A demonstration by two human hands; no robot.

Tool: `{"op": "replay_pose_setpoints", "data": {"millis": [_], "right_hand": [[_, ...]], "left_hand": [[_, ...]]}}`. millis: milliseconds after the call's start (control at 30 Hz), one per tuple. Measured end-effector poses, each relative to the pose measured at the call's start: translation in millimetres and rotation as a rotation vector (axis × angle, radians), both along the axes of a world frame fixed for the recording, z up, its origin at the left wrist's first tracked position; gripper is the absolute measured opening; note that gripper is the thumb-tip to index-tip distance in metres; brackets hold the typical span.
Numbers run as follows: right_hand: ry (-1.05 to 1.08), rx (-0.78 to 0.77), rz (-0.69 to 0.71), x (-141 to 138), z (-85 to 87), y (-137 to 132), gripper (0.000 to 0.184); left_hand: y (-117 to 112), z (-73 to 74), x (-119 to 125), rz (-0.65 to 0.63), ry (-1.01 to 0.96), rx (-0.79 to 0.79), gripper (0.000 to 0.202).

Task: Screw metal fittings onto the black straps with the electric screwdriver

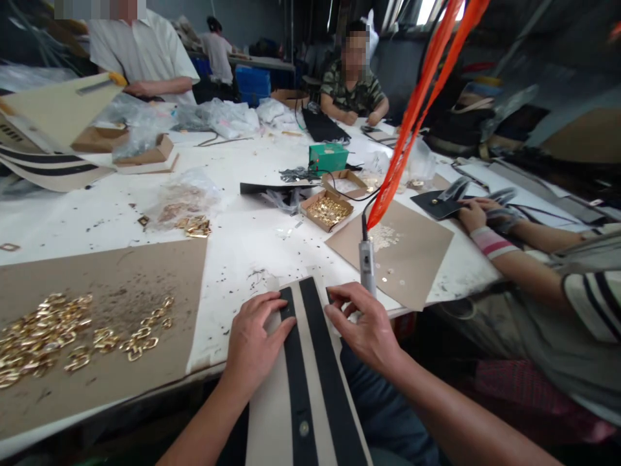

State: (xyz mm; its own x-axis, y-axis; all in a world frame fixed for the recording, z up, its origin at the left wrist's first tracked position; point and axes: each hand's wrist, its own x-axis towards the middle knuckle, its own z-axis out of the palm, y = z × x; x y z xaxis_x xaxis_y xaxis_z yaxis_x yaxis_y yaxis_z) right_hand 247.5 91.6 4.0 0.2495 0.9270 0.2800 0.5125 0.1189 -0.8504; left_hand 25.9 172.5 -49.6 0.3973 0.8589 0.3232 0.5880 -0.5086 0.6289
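Note:
A beige panel with two black stripes [310, 388] lies over the table's near edge and my lap. My left hand [255, 340] rests flat on its left side, fingers stretched across the left stripe. My right hand [366, 323] sits at the panel's right edge with fingers curled, thumb and forefinger pinched near the top of the right stripe. What they pinch is too small to see. A small round stud [304, 428] shows on the left stripe. A grey hand tool [367, 262] hangs upright just behind my right hand, under an orange strap [412, 116].
Gold metal buckles [53, 336] lie heaped on brown cardboard [160, 272] at left. A box of gold parts [327, 211] and a green box [328, 157] stand mid-table. A co-worker's arms [514, 249] reach in from the right. Two more people sit at the far side.

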Motion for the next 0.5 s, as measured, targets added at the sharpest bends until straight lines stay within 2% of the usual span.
{"op": "replay_pose_setpoints", "data": {"millis": [33, 100, 200, 233, 333, 400, 500], "right_hand": [[-0.012, 0.033, -0.048, 13, 2.0, -8, 0.020], [-0.070, 0.026, -0.181, 47, 3.2, -18, 0.018], [-0.211, -0.156, -0.309, 109, -3.5, -13, 0.025], [-0.296, -0.246, -0.310, 129, -7.0, -8, 0.024], [-0.408, -0.356, -0.273, 175, -15.3, 6, 0.021], [-0.453, -0.388, -0.232, 190, -17.4, 12, 0.023], [-0.515, -0.433, -0.187, 198, -18.1, 15, 0.024]], "left_hand": [[1, -1.8, -1, -0.003, 0.001, 0.005, 0.026], [4, -4.5, -2, -0.008, 0.004, 0.003, 0.026], [6, -6.5, -3, -0.010, 0.009, -0.010, 0.028], [6, -6.9, -4, -0.006, 0.009, -0.014, 0.029], [8, -8.2, -5, -0.005, 0.010, -0.020, 0.032], [9, -8.7, -5, -0.007, 0.010, -0.024, 0.033], [9, -7.6, -4, -0.005, -0.003, -0.030, 0.036]]}}
